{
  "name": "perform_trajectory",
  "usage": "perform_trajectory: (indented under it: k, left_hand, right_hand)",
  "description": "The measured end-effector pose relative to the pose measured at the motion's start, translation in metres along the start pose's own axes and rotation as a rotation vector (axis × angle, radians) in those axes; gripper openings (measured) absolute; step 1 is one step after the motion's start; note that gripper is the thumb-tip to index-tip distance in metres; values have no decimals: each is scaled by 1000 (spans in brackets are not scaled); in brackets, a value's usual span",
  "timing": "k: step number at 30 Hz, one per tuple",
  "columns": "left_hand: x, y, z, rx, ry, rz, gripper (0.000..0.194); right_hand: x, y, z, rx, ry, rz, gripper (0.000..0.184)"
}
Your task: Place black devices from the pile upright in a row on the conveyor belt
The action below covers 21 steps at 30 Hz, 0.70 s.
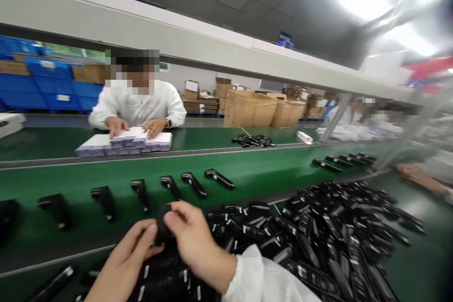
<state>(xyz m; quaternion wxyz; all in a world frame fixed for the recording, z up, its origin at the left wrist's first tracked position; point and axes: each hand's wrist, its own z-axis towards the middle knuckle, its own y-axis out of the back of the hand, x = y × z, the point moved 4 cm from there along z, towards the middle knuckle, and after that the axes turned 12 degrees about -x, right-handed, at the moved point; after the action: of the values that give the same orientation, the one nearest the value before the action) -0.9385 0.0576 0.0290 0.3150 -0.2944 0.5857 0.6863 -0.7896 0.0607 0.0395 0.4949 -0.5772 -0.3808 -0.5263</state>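
Observation:
Between my two hands is a small black plastic device (163,224), mostly covered by the fingers. My right hand (196,240) pinches its upper part with thumb and fingers. From the other side, the fingertips of my left hand (128,257) close on its lower edge. Several similar black angled handheld devices (193,184) lie spaced in a row on the green conveyor belt (269,170) just beyond my hands. More black devices (166,276), marked with white strips, lie beneath my wrists.
A large heap of black devices (329,231) spreads to my right. Across the belt, a person in white (138,104) handles white boxes (95,145). Small black parts (253,140) lie farther along. A grey beam (212,45) crosses overhead. Another person's arm (424,177) reaches in at right.

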Motion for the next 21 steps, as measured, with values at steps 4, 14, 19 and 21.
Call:
perform_trajectory:
  k: [4, 14, 19, 21]
  left_hand:
    - [5, 7, 17, 183, -213, 260, 41]
    - [15, 25, 1, 254, -369, 479, 31]
    - [32, 35, -6, 341, -362, 523, 34]
    - [35, 29, -7, 359, -390, 536, 30]
  right_hand:
    - [-8, 43, 58, -15, 72, -450, 28]
    - [-84, 16, 85, 190, 302, -1148, 47]
    - [-109, 19, 105, 256, 242, -1295, 48]
    - [-108, 23, 109, 225, 195, -1296, 46]
